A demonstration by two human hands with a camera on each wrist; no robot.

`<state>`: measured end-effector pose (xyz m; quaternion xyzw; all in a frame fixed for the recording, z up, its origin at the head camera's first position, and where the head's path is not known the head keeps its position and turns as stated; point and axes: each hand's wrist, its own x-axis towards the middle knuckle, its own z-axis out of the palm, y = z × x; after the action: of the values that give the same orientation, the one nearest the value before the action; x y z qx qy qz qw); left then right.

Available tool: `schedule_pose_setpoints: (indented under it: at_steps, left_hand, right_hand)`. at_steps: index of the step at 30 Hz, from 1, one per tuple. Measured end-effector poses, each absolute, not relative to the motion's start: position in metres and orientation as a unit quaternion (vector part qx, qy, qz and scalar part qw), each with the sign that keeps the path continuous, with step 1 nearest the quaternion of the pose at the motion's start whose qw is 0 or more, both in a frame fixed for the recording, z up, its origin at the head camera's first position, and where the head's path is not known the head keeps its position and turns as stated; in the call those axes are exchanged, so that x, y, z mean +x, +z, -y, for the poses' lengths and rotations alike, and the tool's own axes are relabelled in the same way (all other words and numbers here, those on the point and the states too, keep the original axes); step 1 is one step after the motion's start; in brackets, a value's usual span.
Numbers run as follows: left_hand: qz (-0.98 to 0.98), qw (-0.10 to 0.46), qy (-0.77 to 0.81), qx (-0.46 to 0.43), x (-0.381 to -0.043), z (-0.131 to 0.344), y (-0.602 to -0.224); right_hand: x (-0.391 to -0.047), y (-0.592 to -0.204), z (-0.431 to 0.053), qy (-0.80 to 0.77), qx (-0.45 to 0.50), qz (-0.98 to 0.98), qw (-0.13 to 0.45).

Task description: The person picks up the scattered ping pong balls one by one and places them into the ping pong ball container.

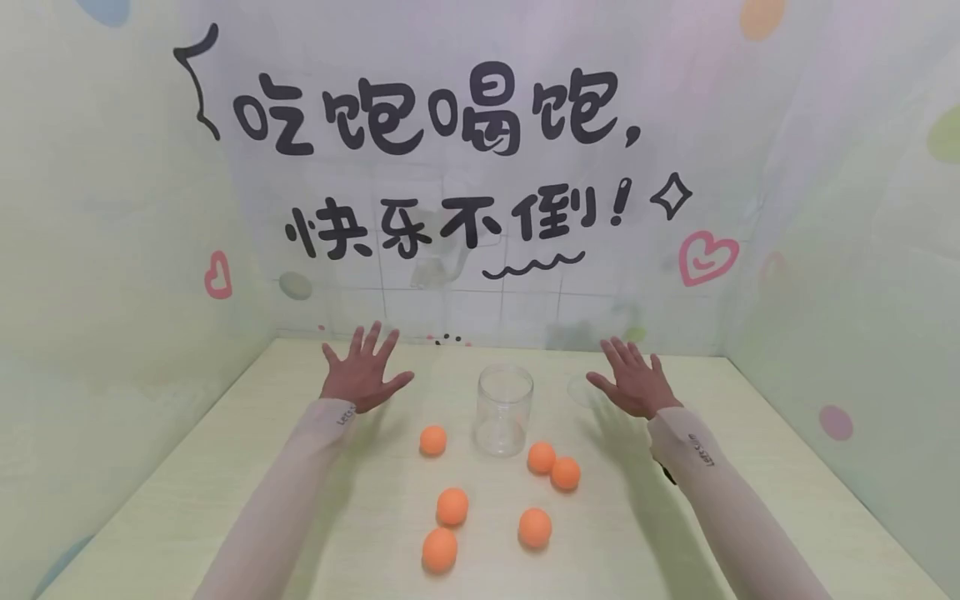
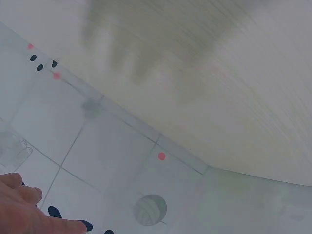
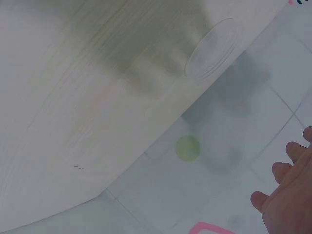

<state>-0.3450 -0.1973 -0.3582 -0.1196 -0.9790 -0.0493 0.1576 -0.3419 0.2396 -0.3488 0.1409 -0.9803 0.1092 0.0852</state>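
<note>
Both hands hover over the table with fingers spread and nothing in them. My left hand (image 1: 363,372) is left of a clear, uncapped jar (image 1: 504,412) that stands upright. To the jar's right is my right hand (image 1: 633,381), near a clear round lid (image 3: 214,50) lying flat on the table. Several orange balls lie in front of and beside the jar: one ball (image 1: 432,440) to its left, a touching pair (image 1: 542,457) to its right, another pair (image 1: 452,507) nearer the front, and a single ball (image 1: 535,528) at front right.
The pale wooden table (image 1: 225,500) is closed in by a printed back wall (image 1: 465,308) and two side walls (image 1: 840,333). Dark lettering, hearts and coloured dots decorate the walls. Both sleeved forearms reach in from the front edge.
</note>
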Motion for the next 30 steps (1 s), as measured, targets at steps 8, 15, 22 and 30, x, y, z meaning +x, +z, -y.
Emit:
schedule_pose_setpoints:
  at_steps: [8,15,22,30]
  left_hand:
    - [0.980,0.142,-0.059,-0.128,-0.346,0.195,-0.358]
    - [0.978,0.133,-0.073,-0.142,-0.341,0.193,-0.349]
    - [0.973,0.137,-0.080,-0.170,-0.331,0.188,-0.347]
    - [0.965,0.133,-0.090,-0.207,-0.323,0.178,-0.347]
  right_hand:
    - [-0.343,-0.346,-0.236,0.118,0.160,0.977,0.081]
    - [-0.336,-0.341,-0.234,0.134,0.206,0.966,0.080]
    - [-0.325,-0.336,-0.233,0.145,0.227,0.958,0.093]
    - [-0.318,-0.343,-0.230,0.142,0.259,0.950,0.096]
